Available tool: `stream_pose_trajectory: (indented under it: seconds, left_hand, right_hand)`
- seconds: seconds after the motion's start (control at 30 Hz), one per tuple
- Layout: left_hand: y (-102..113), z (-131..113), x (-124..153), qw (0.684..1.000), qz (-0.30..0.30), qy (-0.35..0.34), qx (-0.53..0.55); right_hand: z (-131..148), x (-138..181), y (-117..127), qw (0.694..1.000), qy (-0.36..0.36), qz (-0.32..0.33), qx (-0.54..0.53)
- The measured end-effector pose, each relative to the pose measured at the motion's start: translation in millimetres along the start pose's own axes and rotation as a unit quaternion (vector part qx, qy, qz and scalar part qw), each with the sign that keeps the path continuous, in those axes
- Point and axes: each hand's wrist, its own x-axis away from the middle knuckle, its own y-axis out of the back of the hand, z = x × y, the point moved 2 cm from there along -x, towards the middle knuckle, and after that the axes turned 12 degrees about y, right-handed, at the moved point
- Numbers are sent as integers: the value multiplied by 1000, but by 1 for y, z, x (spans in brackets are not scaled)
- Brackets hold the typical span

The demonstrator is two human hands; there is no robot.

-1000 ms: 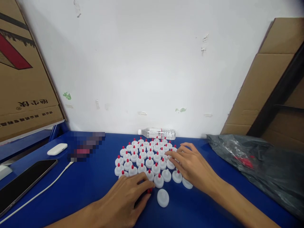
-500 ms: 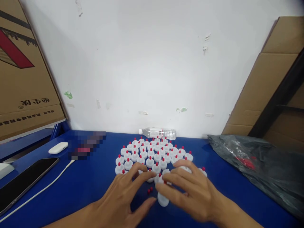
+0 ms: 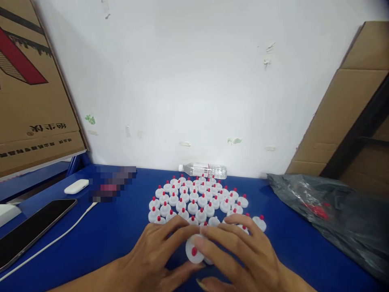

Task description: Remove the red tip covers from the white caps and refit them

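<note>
A white round plastic cap with a red tip (image 3: 194,252) is tilted so that its tip faces me. My left hand (image 3: 152,251) has its fingers at the top and its thumb at the bottom of this cap. One finger of my right hand (image 3: 243,247) touches the cap's upper edge, while its thumb stays lower down and apart. Another white piece (image 3: 208,261) shows partly behind the held cap. Beyond my hands, many similar white caps with red tips (image 3: 193,207) stand upright in a cluster; one white cap (image 3: 214,221) shows no red tip.
A clear plastic bottle (image 3: 205,170) lies against the wall. To the left are a phone (image 3: 36,227), a white cable (image 3: 60,239) and a white case (image 3: 76,186). A dark plastic bag (image 3: 349,219) with red pieces (image 3: 319,211) covers the right side. Cardboard (image 3: 337,117) leans there.
Both hands have closed in towards each other. A red-tipped cap is now tilted between them. Two loose red tips that lay on the table are now out of sight behind my hands.
</note>
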Motion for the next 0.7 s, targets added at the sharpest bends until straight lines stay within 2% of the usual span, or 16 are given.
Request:
stream_pose_trajectory:
  seconds: [0.1, 0.33, 0.53, 0.7]
  left_hand:
    - [-3, 3, -1, 1000, -9, 25, -7]
    - [-12, 7, 2, 999, 25, 47, 2]
    - [-12, 1, 5, 1000, 18, 15, -13]
    - [-15, 9, 3, 1000, 22, 9, -18]
  right_hand:
    - [-3, -2, -3, 999, -19, 27, -6]
    - [3, 3, -14, 997, -31, 43, -53]
    - [6, 6, -20, 992, 1, 69, -105]
    - [6, 8, -24, 993, -17, 72, -97]
